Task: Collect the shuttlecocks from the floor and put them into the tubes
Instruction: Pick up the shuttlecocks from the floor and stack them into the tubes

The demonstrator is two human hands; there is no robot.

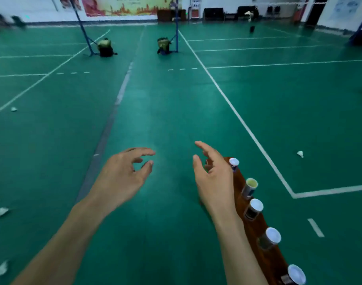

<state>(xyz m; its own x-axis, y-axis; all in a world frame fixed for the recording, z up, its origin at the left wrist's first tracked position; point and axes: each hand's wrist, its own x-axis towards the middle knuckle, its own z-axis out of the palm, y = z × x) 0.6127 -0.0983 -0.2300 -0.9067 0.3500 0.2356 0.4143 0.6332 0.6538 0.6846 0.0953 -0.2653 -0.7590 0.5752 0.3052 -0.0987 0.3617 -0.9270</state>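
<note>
White feathered shuttlecocks (300, 154) lie scattered on green floor (165, 110); left hand (122, 177) and right hand (214, 179) loosely spread, holding nothing; five white-capped tubes (255, 208) upright.

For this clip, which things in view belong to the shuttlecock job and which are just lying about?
Part of the job:
shuttlecock right of the line
shuttlecocks at left
row of tubes on the wooden board
left hand and right hand, both empty

Just lying about:
two bags by the net posts
chairs at the far wall

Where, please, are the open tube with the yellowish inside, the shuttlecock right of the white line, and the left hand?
open tube (252, 183): head view, rim.
shuttlecock (300, 154): head view, feathers.
left hand (122, 173): head view, back.
</note>
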